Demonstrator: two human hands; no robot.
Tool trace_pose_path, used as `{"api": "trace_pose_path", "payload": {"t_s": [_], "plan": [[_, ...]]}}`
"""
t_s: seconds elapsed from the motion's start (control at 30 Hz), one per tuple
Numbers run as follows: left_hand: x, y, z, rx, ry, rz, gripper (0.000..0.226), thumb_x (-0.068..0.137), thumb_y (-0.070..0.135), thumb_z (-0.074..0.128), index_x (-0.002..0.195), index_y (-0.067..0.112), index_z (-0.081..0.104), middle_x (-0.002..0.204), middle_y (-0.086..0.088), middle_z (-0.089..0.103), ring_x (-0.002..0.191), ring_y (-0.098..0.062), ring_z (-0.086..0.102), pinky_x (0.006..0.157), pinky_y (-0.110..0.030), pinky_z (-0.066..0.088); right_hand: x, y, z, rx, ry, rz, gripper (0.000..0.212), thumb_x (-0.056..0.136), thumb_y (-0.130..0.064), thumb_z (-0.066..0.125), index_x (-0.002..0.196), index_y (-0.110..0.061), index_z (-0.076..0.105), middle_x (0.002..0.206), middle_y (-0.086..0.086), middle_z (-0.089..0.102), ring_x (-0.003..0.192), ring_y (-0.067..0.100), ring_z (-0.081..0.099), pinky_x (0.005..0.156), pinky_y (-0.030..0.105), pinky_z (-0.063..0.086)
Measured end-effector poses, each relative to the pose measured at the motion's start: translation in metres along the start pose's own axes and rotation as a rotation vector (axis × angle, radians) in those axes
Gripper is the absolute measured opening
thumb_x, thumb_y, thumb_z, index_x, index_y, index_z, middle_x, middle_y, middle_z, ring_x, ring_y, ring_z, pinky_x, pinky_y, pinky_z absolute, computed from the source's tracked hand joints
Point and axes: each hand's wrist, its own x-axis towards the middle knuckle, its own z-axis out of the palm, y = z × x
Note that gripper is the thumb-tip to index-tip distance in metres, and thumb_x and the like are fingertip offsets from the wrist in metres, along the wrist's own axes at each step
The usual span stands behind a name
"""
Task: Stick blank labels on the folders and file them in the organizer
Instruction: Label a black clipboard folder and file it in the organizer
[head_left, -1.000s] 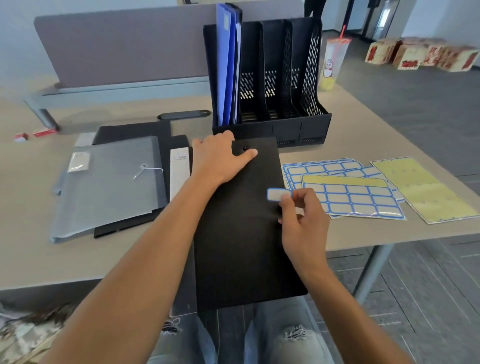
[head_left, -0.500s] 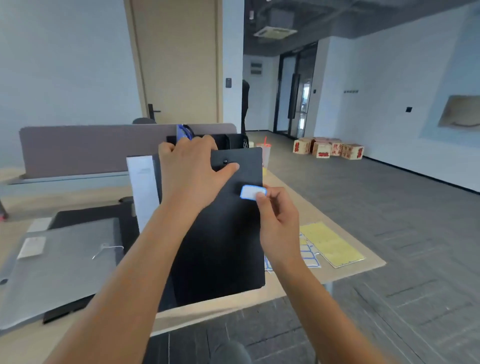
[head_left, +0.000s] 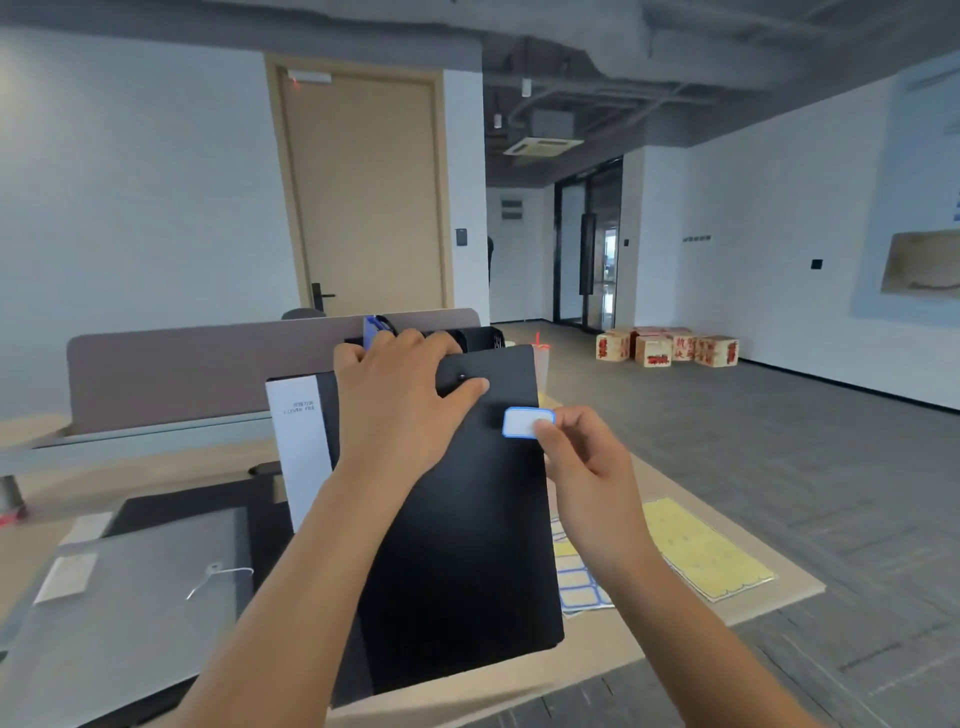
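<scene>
We are holding the black folder (head_left: 467, 545) raised and tilted above the tabletop's (head_left: 769, 603) near edge, open floor lying to its right. Our left hand (head_left: 400, 405) is gripping the folder's top edge, fingers curled over it, thumb lying across the front. Our right hand (head_left: 587, 467) is pinching a blank blue-bordered label (head_left: 524, 422) at the folder's upper right edge. The black organizer (head_left: 483, 338) is standing behind the folder; label sheets (head_left: 582, 587) are lying on the tabletop beneath our right wrist.

Beyond the left hand's fingers (head_left: 415, 345) the organizer (head_left: 483, 336) blocks the way; right of the right hand's fingers (head_left: 550, 434) is open air above label sheets (head_left: 701, 551).
</scene>
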Motion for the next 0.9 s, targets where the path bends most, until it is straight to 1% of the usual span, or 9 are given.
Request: {"api": "trace_pose_path", "payload": {"t_s": [0.1, 0.17, 0.23, 0.33, 0.4, 0.47, 0.57, 0.73, 0.9], "plan": [[-0.003, -0.008, 0.006, -0.089, -0.009, -0.025, 0.039, 0.092, 0.063, 0.052, 0.118, 0.036, 0.065, 0.111, 0.011, 0.065, 0.107, -0.017, 0.055, 0.093, -0.04, 0.028, 0.006, -0.002, 0.002, 0.015, 0.026, -0.016, 0.022, 0.106, -0.032, 0.059, 0.088, -0.021, 0.061, 0.074, -0.002, 0.053, 0.072, 0.013, 0.047, 0.074, 0.036, 0.045], [-0.006, -0.012, 0.009, -0.115, -0.026, -0.01, 0.035, 0.094, 0.058, 0.051, 0.119, 0.038, 0.066, 0.11, 0.012, 0.064, 0.108, -0.015, 0.054, 0.094, -0.039, 0.027, 0.009, -0.004, 0.005, 0.037, 0.02, -0.025, 0.022, 0.104, -0.038, 0.059, 0.087, -0.024, 0.062, 0.085, 0.014, 0.063, 0.08, 0.028, 0.056, 0.087, 0.051, 0.057], [-0.007, -0.014, 0.011, -0.115, -0.066, 0.022, 0.031, 0.096, 0.054, 0.051, 0.12, 0.041, 0.066, 0.109, 0.013, 0.064, 0.108, -0.014, 0.053, 0.094, -0.038, 0.027, 0.012, -0.005, 0.008, 0.033, 0.011, -0.024, 0.021, 0.102, -0.041, 0.059, 0.088, -0.025, 0.063, 0.099, 0.019, 0.067, 0.099, 0.04, 0.064, 0.098, 0.064, 0.054], [-0.01, -0.013, 0.011, -0.104, -0.096, 0.066, 0.031, 0.098, 0.052, 0.051, 0.125, 0.043, 0.063, 0.113, 0.014, 0.064, 0.111, -0.014, 0.052, 0.098, -0.039, 0.028, 0.017, -0.007, 0.009, 0.034, 0.049, -0.033, 0.019, 0.102, -0.033, 0.062, 0.087, -0.023, 0.065, 0.096, 0.015, 0.071, 0.096, 0.033, 0.069, 0.096, 0.065, 0.055], [-0.013, -0.013, 0.011, -0.123, -0.08, 0.083, 0.032, 0.1, 0.05, 0.05, 0.129, 0.043, 0.061, 0.114, 0.013, 0.065, 0.106, -0.014, 0.052, 0.098, -0.037, 0.029, 0.02, -0.009, 0.008, 0.031, 0.122, -0.066, 0.017, 0.101, -0.026, 0.065, 0.085, -0.02, 0.066, 0.101, 0.001, 0.076, 0.097, 0.014, 0.071, 0.095, 0.049, 0.06], [-0.016, -0.012, 0.011, -0.171, -0.061, 0.078, 0.031, 0.1, 0.046, 0.053, 0.128, 0.04, 0.063, 0.114, 0.011, 0.066, 0.096, -0.013, 0.047, 0.092, -0.03, 0.03, 0.021, -0.012, 0.006, 0.025, 0.191, -0.121, 0.013, 0.1, -0.016, 0.066, 0.087, -0.013, 0.066, 0.116, -0.005, 0.074, 0.1, -0.005, 0.066, 0.081, 0.014, 0.054], [-0.016, -0.01, 0.013, -0.216, -0.058, 0.085, 0.026, 0.099, 0.04, 0.057, 0.121, 0.033, 0.068, 0.115, 0.01, 0.068, 0.101, -0.015, 0.054, 0.087, -0.026, 0.033, 0.018, -0.01, 0.005, -0.067, 0.172, -0.195, 0.01, 0.102, -0.014, 0.064, 0.093, -0.012, 0.064, 0.117, -0.004, 0.07, 0.098, -0.004, 0.061, 0.07, 0.005, 0.044], [-0.02, -0.005, 0.007, -0.252, -0.004, 0.104, 0.028, 0.099, 0.032, 0.057, 0.126, 0.038, 0.063, 0.113, 0.011, 0.07, 0.088, -0.007, 0.042, 0.086, -0.025, 0.027, 0.014, -0.001, 0.005, -0.151, 0.131, -0.292, 0.014, 0.104, -0.014, 0.06, 0.093, -0.023, 0.06, 0.125, -0.012, 0.062, 0.121, 0.002, 0.058, 0.094, 0.021, 0.051], [-0.025, -0.006, 0.006, -0.206, 0.036, 0.186, 0.031, 0.099, 0.028, 0.058, 0.128, 0.039, 0.066, 0.102, 0.008, 0.072, 0.09, -0.018, 0.057, 0.082, -0.03, 0.03, 0.011, -0.008, 0.003, -0.102, 0.034, -0.183, 0.018, 0.108, -0.021, 0.055, 0.093, -0.022, 0.064, 0.082, -0.013, 0.07, 0.081, 0.004, 0.065, 0.086, 0.051, 0.06]]}}
